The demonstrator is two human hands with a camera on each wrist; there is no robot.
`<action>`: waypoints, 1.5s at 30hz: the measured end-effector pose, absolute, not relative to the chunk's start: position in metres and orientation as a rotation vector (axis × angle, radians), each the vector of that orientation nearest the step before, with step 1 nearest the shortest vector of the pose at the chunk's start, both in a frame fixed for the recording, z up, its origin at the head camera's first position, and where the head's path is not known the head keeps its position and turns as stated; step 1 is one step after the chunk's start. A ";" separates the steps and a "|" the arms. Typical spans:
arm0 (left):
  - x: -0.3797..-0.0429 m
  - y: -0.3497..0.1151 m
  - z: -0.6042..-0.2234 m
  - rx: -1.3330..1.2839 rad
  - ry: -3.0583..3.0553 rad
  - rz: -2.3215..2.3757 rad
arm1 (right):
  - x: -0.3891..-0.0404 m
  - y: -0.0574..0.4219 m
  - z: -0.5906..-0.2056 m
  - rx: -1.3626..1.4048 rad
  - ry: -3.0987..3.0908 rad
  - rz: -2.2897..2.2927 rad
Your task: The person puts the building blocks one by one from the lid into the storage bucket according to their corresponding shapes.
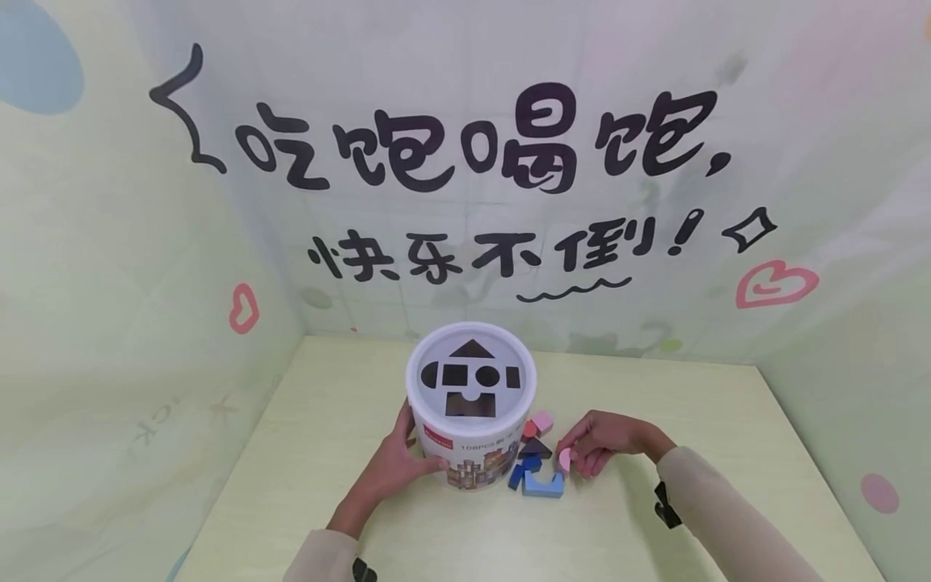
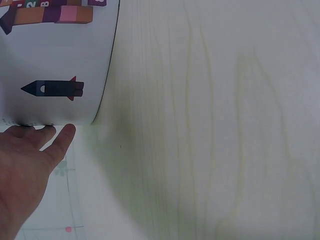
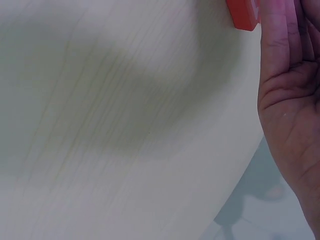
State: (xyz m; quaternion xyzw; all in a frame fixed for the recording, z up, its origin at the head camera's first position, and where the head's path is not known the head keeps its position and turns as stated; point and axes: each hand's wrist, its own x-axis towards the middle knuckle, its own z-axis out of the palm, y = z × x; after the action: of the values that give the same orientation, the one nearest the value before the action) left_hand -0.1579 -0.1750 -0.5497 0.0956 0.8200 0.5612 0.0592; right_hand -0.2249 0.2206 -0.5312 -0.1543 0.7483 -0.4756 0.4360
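Note:
In the head view a white round bucket (image 1: 469, 477) stands upright on the table, its lid (image 1: 509, 404) facing up with cut-out shapes. My left hand (image 1: 396, 465) holds the bucket's left side, thumb across the front and fingers round behind. The left wrist view shows those fingertips (image 2: 62, 140) against the printed wall. At the bucket's right, my right hand (image 1: 600, 440) pinches a pink half-round block (image 1: 565, 460) between thumb and fingers. Right beside it lie a light blue arch block (image 1: 543, 487), dark blue blocks (image 1: 518, 473) and a dark triangular block (image 1: 537, 447).
Behind these blocks lie a pink block (image 1: 542, 421) and an orange-red round block (image 1: 530, 431). The pale wooden table (image 1: 305, 404) meets a printed cloth backdrop (image 1: 465, 48) at the back and sides. A red block (image 3: 242, 15) shows near the right fingers in the right wrist view.

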 end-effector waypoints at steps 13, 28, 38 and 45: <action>-0.157 -0.174 -0.548 0.301 2.464 1.727 | -0.226 0.212 -0.522 -0.464 1.845 -1.199; -0.150 -0.172 -0.530 0.268 2.443 1.717 | -0.226 0.195 -0.507 -0.522 1.855 -1.192; -0.154 -0.173 -0.542 0.270 2.460 1.709 | -0.221 0.188 -0.507 -0.531 1.888 -1.235; -0.157 -0.174 -0.548 0.284 2.468 1.716 | -0.216 0.184 -0.505 -0.526 1.886 -1.265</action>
State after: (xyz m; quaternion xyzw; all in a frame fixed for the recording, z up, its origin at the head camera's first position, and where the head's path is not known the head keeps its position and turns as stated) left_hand -0.1570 -0.1745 -0.5482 0.0939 0.8159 0.5672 0.0610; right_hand -0.2163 0.1844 -0.5051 -0.2073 0.7436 -0.4987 0.3941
